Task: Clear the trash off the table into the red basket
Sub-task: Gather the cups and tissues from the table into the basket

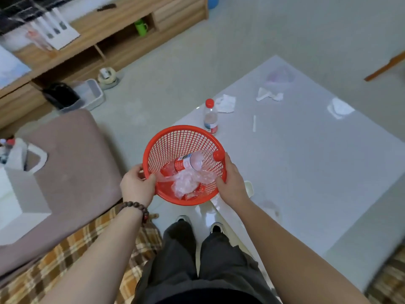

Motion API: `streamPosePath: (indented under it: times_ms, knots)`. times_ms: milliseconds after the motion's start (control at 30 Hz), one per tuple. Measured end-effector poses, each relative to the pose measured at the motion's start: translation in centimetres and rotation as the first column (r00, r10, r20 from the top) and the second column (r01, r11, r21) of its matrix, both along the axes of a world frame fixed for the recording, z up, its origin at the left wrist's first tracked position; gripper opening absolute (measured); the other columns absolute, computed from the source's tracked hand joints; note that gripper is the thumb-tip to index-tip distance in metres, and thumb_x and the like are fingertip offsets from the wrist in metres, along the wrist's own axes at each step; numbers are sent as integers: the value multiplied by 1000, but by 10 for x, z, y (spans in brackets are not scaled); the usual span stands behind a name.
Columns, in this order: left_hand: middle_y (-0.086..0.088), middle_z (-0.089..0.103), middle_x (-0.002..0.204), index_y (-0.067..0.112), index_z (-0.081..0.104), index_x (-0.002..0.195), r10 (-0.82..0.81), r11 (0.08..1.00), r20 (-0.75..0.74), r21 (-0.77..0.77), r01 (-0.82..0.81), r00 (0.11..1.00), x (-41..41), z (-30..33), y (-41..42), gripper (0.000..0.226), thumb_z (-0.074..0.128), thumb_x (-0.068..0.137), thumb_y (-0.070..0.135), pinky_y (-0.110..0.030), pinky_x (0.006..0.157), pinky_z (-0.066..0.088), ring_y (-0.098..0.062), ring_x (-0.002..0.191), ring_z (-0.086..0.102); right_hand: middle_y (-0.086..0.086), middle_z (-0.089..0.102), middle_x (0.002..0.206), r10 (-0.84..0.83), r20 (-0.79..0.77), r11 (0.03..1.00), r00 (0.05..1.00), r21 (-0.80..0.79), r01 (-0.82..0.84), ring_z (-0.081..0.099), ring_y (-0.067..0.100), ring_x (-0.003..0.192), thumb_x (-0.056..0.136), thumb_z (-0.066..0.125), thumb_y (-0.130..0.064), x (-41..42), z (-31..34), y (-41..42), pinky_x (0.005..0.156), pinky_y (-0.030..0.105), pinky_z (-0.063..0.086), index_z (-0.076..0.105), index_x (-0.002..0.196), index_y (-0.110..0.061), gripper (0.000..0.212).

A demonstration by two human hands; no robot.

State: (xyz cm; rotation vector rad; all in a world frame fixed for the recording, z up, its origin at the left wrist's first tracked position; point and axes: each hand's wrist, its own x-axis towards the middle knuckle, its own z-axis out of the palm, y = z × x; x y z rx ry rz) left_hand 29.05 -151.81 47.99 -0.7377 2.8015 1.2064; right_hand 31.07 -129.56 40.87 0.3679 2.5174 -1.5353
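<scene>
I hold the red mesh basket (175, 141) between both hands, above the near left corner of the grey table (306, 172). My left hand (138, 185) grips its left rim and my right hand (232, 178) grips its right rim. Inside lie a plastic bottle with a red cap (192, 161) and crumpled clear plastic (188, 181). On the table stand a second red-capped bottle (210, 117), upright, with crumpled tissues (225, 103) (269, 95) (340, 107), a white straw (254, 123) and a clear plastic bag (280, 75) beyond it.
A brown sofa (72, 172) with a plaid blanket (87, 249) is at my left. A wooden cabinet (105, 40) runs along the far wall, with bins (72, 95) on the floor before it. My legs and shoes (197, 224) stand by the table's corner.
</scene>
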Motion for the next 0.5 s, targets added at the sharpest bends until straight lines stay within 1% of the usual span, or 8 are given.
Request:
streamPosePath:
  times_ms: [67,100,167,200,267,333,400,500]
  knots:
    - [-8,73,88,7,70,106,-46,999,35,17,46,998,-17,-3,7,26,61,82,9,-31,61,57,-22,70,68,1,47,139,-45,28,999,999,-8,45,48,20,125,93,52,-34,3,-3,6,103,45,45,19,147,-29,64]
    - [-9,73,89,8,70,107,-68,998,53,9,68,996,-24,-4,10,27,61,82,9,-32,62,57,-23,70,68,0,45,141,-66,54,998,996,-8,66,46,19,128,92,53,-42,6,-6,11,104,45,43,19,147,-30,66]
    - [-7,71,85,9,69,105,-107,994,71,-19,108,992,-37,-6,17,25,61,81,10,-22,53,48,-17,62,64,-1,39,148,-153,127,988,980,12,153,39,19,134,87,48,-60,17,-14,23,109,46,37,19,147,-32,72]
    - [-6,70,83,10,69,104,-126,991,75,-29,129,989,-42,-7,21,24,61,81,9,-20,49,43,-13,59,62,-1,37,150,-217,151,976,965,48,212,37,20,136,87,46,-62,25,-20,33,111,45,34,21,147,-32,72]
    - [-6,68,82,12,68,102,-164,985,85,-39,168,983,-50,-10,28,22,60,82,8,-18,47,39,-12,56,59,2,37,150,-341,179,932,923,190,307,34,23,137,88,49,-57,47,-34,56,111,42,30,28,145,-28,68]
    - [-7,68,83,12,67,103,-198,978,98,-42,202,975,-56,-13,34,21,60,83,9,-19,49,39,-16,58,60,6,37,149,-432,234,875,871,343,342,32,26,137,86,55,-54,73,-50,79,110,43,31,31,144,-22,70]
    - [-4,66,82,10,67,106,-232,969,117,-60,240,966,-60,-17,38,22,60,85,10,-19,48,38,-10,57,57,8,32,151,-474,327,842,818,439,312,27,29,138,83,59,-54,95,-65,94,110,45,31,29,144,-21,76]
    - [-2,65,81,9,68,105,-284,952,121,-85,295,951,-64,-25,40,21,61,85,11,-17,47,37,-5,57,55,5,15,157,-446,509,865,736,457,208,16,30,143,81,63,-54,112,-89,98,112,47,30,16,148,-27,85]
